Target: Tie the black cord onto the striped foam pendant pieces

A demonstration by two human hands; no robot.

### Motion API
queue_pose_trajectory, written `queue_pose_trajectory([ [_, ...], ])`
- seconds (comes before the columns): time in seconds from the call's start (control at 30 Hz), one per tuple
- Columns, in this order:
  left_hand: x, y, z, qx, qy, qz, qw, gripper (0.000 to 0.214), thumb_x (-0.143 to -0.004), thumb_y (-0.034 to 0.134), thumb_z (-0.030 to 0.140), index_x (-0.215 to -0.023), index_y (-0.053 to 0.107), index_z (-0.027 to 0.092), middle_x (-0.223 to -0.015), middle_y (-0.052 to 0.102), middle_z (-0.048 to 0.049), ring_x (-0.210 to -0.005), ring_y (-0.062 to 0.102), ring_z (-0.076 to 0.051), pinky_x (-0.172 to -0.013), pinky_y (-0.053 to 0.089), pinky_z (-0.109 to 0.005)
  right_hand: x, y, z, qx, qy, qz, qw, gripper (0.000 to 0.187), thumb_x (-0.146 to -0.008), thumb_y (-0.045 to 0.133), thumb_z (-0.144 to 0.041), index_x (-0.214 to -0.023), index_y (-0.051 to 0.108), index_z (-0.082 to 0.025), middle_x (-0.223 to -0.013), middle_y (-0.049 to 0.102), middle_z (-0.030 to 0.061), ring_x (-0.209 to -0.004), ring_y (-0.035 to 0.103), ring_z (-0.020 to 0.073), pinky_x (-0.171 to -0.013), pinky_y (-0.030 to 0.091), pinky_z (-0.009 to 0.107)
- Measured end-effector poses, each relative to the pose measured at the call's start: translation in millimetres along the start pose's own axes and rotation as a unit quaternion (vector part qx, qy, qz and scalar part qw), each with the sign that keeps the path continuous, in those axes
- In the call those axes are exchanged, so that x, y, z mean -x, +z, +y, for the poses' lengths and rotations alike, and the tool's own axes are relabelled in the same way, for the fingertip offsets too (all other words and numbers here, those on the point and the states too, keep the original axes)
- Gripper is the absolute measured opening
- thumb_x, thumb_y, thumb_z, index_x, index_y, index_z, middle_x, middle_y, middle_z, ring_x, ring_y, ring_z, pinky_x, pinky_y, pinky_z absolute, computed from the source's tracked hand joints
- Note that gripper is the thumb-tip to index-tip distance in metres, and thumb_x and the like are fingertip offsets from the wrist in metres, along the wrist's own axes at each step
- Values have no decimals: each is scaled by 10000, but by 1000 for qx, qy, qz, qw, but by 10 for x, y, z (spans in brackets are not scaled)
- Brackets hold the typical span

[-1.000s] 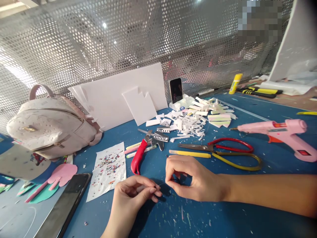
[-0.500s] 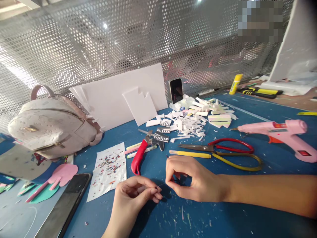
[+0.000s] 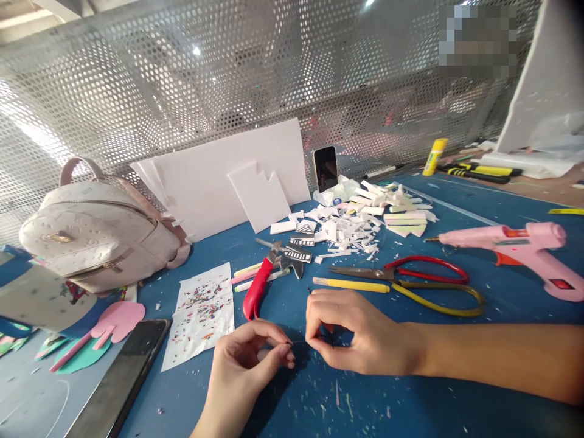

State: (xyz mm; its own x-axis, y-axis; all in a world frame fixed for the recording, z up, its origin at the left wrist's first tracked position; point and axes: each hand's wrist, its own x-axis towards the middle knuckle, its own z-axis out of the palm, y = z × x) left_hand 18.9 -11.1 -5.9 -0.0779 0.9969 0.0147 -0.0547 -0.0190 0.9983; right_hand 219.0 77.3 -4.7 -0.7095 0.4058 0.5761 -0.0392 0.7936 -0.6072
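Note:
A thin thread (image 3: pixel 298 342) spans the short gap between my two hands above the blue table. My left hand (image 3: pixel 253 359) pinches its left end between thumb and forefinger; a tiny dark speck, maybe a bead, shows at the fingertips. My right hand (image 3: pixel 353 331) has thumb and fingers closed in a ring on the other end, and the fingertips are partly hidden. Left of my hands lies a white paper sheet (image 3: pixel 201 310) scattered with tiny coloured beads. Just beyond them are a red-handled cutter (image 3: pixel 259 286) and a yellow pen (image 3: pixel 351 285).
Scissors (image 3: pixel 429 271) and a pink glue gun (image 3: pixel 506 240) lie to the right. White foam scraps (image 3: pixel 347 225) are piled behind, near a propped phone (image 3: pixel 325 167) and a white board (image 3: pixel 201 182). A backpack (image 3: pixel 100 231) and a dark phone (image 3: pixel 121 374) are at left.
The fingertips of my left hand have shifted slightly left and up, and the thread between my hands now looks straighter. My right hand has hardly moved.

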Motion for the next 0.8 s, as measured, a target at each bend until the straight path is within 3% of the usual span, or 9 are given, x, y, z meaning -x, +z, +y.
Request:
queue_pose_trajectory([
  [0.37,21,11,-44,-6,28,-16,999,44,-791,755,194,-763,738,166,-794,654,-27,-649,633,-123,-615,560,-223,18,22,-1,38,-19,-14,999,114,-840,592,-89,-811,553,-191,-748,573,-29,-688,477,105,-727,415,262],
  [0.57,37,20,-6,-118,39,-29,992,36,-780,728,162,-747,737,175,-738,674,-18,-644,644,-125,-613,554,-196,34,49,28,60,-29,-41,997,83,-868,600,-126,-838,564,-195,-765,589,-20,-719,495,116,-723,411,257],
  [0.67,41,23,5,-157,28,-28,987,43,-770,722,157,-736,733,181,-710,692,-13,-642,643,-126,-618,544,-191,32,60,38,65,-27,-53,996,63,-886,598,-143,-861,575,-197,-780,608,-18,-736,508,121,-724,407,258],
  [0.8,48,54,3,-134,-5,-2,991,33,-749,742,183,-741,710,183,-674,704,5,-642,652,-124,-627,517,-188,23,64,31,68,-24,-69,995,63,-891,604,-156,-935,596,-201,-802,626,-15,-757,527,129,-735,410,263],
])
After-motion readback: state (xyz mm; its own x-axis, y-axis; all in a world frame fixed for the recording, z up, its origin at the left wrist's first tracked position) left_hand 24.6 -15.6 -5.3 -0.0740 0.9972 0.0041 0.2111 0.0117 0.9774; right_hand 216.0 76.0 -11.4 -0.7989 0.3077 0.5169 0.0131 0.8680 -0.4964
